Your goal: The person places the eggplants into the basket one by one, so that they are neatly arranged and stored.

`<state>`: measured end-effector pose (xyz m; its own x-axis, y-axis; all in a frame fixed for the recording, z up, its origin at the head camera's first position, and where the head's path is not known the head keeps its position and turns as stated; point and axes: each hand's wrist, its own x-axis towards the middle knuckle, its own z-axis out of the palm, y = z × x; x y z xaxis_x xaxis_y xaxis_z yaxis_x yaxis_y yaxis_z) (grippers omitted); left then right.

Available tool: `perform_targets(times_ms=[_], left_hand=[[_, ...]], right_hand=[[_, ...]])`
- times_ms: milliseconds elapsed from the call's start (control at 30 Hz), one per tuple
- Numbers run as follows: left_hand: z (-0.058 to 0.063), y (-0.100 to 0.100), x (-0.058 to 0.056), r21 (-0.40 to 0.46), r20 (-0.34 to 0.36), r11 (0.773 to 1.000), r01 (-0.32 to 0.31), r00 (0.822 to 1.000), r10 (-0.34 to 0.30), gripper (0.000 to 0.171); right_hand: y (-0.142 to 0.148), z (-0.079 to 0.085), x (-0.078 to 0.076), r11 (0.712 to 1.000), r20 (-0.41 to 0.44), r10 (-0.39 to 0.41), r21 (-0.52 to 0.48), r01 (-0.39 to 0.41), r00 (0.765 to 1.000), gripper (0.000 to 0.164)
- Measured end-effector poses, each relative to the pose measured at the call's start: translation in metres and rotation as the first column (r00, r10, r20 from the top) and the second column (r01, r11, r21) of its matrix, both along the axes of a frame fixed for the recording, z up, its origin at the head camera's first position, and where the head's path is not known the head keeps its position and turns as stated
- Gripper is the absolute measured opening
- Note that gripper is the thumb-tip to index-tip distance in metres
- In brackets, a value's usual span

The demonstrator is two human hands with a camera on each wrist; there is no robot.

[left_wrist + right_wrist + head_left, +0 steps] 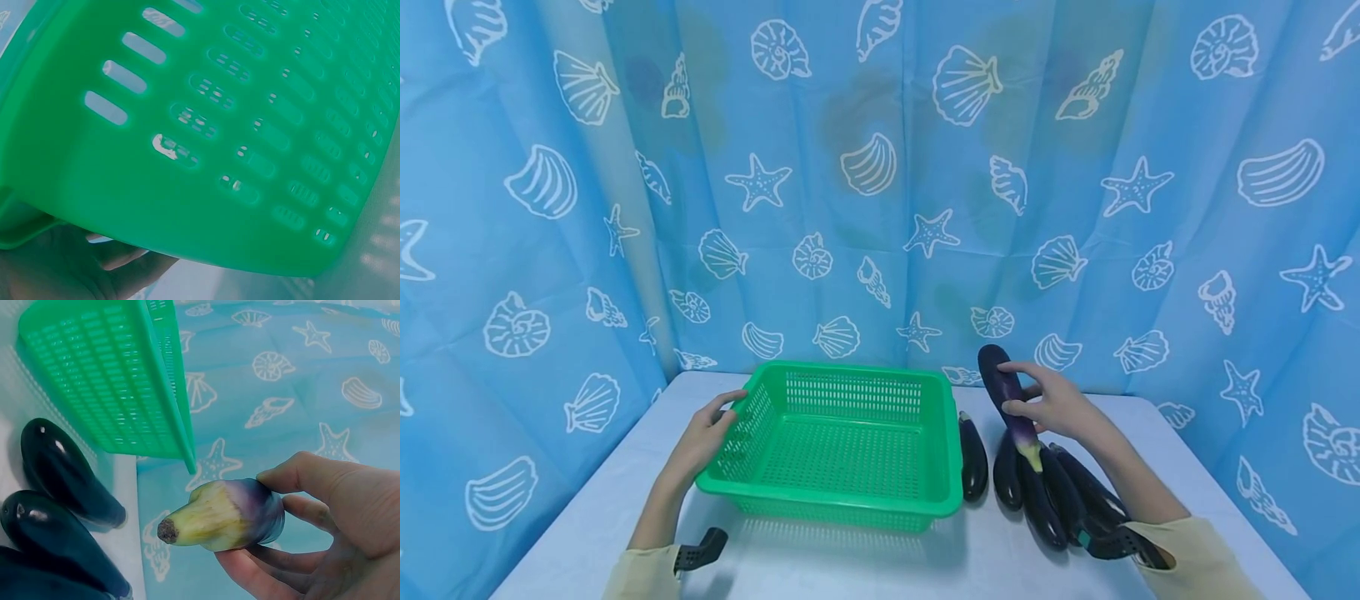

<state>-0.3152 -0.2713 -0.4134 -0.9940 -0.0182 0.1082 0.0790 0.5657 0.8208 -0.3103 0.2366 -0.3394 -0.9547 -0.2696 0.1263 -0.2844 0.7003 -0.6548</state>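
My right hand (1054, 403) grips a long dark purple eggplant (1000, 382) around its body, fingers on one side and thumb on the other. Its pale green stem end (203, 519) points toward the camera in the right wrist view. The eggplant is raised over the other eggplants, to the right of a green plastic basket (842, 500). At the basket's left rim, my left hand (702, 435) holds on with fingers curled over the edge. In the left wrist view the slotted wall (206, 156) hides part of that hand (69, 265).
One eggplant (973, 462) lies close beside the basket's right wall. Several more, such as this glossy eggplant (1041, 510), are bunched on the white table (820, 571) under my right forearm. A blue shell-patterned curtain (880, 250) hangs behind and at both sides.
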Motion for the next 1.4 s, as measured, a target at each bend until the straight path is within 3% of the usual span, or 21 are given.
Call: perform_targets(times_ms=[333,733,1400], left_hand=[[0.000,-0.002,0.000,-0.012,-0.002,1.000,-0.007,1.000,0.007,0.045],[-0.001,-0.002,0.000,-0.009,0.004,1.000,-0.004,1.000,0.004,0.045],[0.000,-0.001,0.001,0.027,0.002,1.000,0.010,1.000,-0.010,0.045]], right_hand=[[-0.015,0.002,0.004,1.000,0.014,0.026,-0.018,-0.026,1.000,0.058],[-0.033,0.001,0.007,0.991,0.081,0.081,-0.111,-0.072,0.993,0.061],[-0.065,-0.005,0.001,0.974,0.147,0.109,-0.215,-0.076,0.983,0.062]])
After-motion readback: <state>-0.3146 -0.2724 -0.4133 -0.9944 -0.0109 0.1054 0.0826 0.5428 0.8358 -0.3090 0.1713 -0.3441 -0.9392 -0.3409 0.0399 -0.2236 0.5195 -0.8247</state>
